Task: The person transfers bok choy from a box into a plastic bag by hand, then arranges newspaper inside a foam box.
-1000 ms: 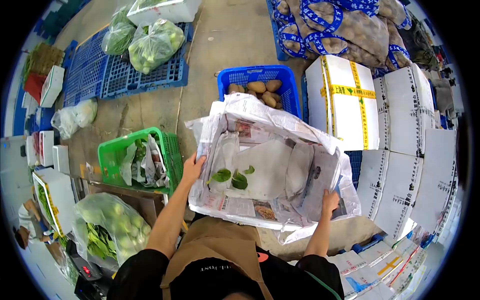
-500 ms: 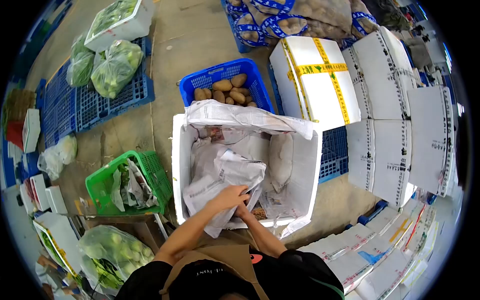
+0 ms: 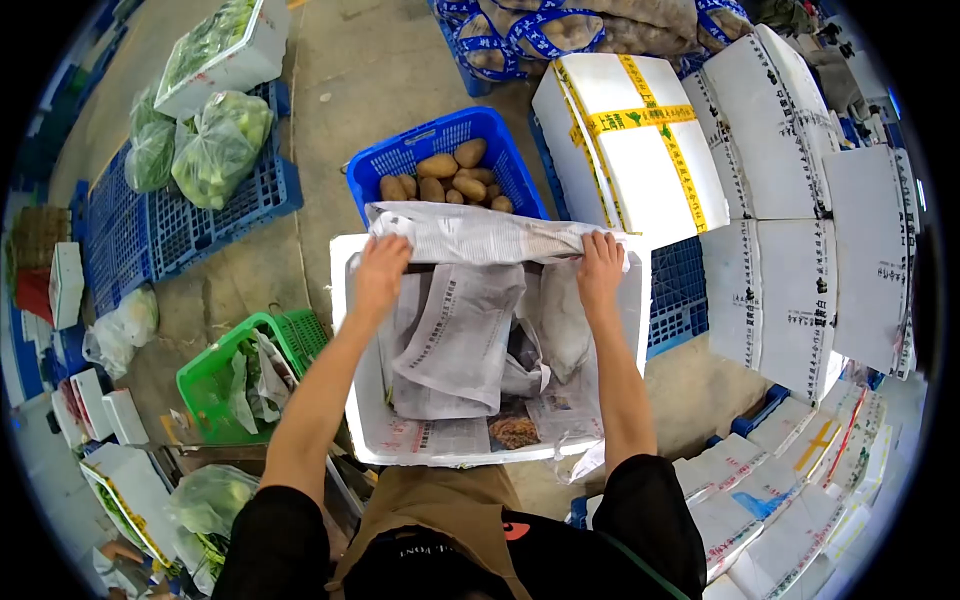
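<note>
A white foam box (image 3: 341,290) stands before me. Along its far rim lies a folded newspaper sheet (image 3: 485,234). My left hand (image 3: 382,268) closes its fingers on the left end of that sheet, and my right hand (image 3: 601,264) grips the right end. Within the box, a loose piece of newspaper (image 3: 455,345) covers the left and middle. Pale paper-wrapped bundles (image 3: 566,320) lie on the right side. At the near edge, a brown crumbly clump (image 3: 515,432) shows on printed paper; what it is I cannot make out.
Beyond the box sits a blue basket (image 3: 415,146) with potatoes (image 3: 437,166). A taped white foam box (image 3: 650,150) and stacked white cartons (image 3: 765,290) stand to the right. At left are a green basket (image 3: 208,385) and a blue pallet (image 3: 222,228) bearing bagged vegetables (image 3: 222,150).
Both hands have left the newspaper at the near middle of the box, moved apart and away from me, and taken hold of the sheet on the far rim. The inner newspaper lies flatter.
</note>
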A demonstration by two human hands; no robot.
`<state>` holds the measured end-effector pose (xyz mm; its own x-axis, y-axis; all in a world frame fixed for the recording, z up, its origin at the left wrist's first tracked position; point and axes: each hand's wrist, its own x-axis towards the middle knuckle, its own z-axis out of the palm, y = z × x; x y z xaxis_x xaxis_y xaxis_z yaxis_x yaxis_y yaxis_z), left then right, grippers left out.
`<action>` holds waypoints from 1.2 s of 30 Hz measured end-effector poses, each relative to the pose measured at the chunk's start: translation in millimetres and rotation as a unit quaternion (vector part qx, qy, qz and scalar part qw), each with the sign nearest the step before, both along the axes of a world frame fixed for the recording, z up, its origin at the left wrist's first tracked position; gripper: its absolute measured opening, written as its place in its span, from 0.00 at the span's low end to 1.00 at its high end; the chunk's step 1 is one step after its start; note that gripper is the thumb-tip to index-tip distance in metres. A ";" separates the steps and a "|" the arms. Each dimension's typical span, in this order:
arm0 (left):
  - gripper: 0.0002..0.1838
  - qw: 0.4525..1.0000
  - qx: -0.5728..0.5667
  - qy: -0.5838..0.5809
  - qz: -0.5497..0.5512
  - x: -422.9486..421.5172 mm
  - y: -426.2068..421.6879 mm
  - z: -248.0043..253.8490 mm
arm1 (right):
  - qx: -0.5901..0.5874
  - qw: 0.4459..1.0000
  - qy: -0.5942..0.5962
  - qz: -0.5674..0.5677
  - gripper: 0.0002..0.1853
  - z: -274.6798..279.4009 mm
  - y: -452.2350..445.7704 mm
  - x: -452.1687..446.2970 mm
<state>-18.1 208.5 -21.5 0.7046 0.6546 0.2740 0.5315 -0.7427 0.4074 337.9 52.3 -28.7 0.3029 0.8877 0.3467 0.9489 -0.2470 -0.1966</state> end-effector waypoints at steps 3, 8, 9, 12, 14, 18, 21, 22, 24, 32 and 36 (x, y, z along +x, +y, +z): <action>0.09 0.997 -0.051 -0.065 -0.006 -9.1 -62.1 -7.0 | 0.076 0.996 0.031 0.024 0.15 -1.1 -27.0 -19.4; 0.07 0.909 -0.394 0.135 0.008 -66.7 -200.9 -99.6 | -0.134 0.974 0.166 0.081 0.11 -84.2 -167.5 -109.5; 0.09 0.901 -0.409 0.146 -0.013 -73.7 -216.3 -112.9 | -0.150 0.979 0.124 0.066 0.13 -79.9 -185.2 -119.5; 0.10 0.853 -0.429 0.287 -0.076 -61.9 -224.6 -108.6 | -0.291 0.945 0.140 0.048 0.14 -85.9 -211.7 -106.4; 0.09 0.919 -0.368 0.140 -0.013 -16.0 -170.1 -41.9 | -0.435 0.869 0.223 0.076 0.10 -61.5 -185.4 -77.3; 0.15 0.984 -0.068 -0.078 0.146 54.6 -29.7 50.9 | -0.038 0.974 0.210 -0.073 0.22 37.0 -52.3 -38.4; 0.16 0.993 -0.108 0.013 0.048 91.2 30.5 31.0 | -0.073 0.996 -0.054 -0.011 0.27 59.9 17.0 -15.7; 0.16 0.970 -0.236 0.056 -0.015 93.7 46.2 12.1 | -0.142 0.989 0.013 0.022 0.25 52.8 30.1 -5.3; 0.16 0.927 -0.363 0.067 -0.070 98.9 54.2 6.8 | -0.273 0.947 0.148 0.085 0.21 36.8 46.1 10.1; 0.07 0.972 -0.151 -0.177 0.025 74.3 -61.4 31.6 | 0.018 0.969 0.212 0.129 0.17 37.2 -61.1 -68.9; 0.08 0.875 -0.482 0.014 0.045 20.8 -170.3 4.9 | -0.305 0.867 0.344 0.192 0.14 -25.8 -189.6 -159.3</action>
<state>2.7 38.2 -16.6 0.6366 0.6252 -0.4515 0.5891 -0.0164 0.8079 178.6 -137.3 -54.6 -0.1056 0.9237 -0.3682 0.6946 -0.1965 -0.6921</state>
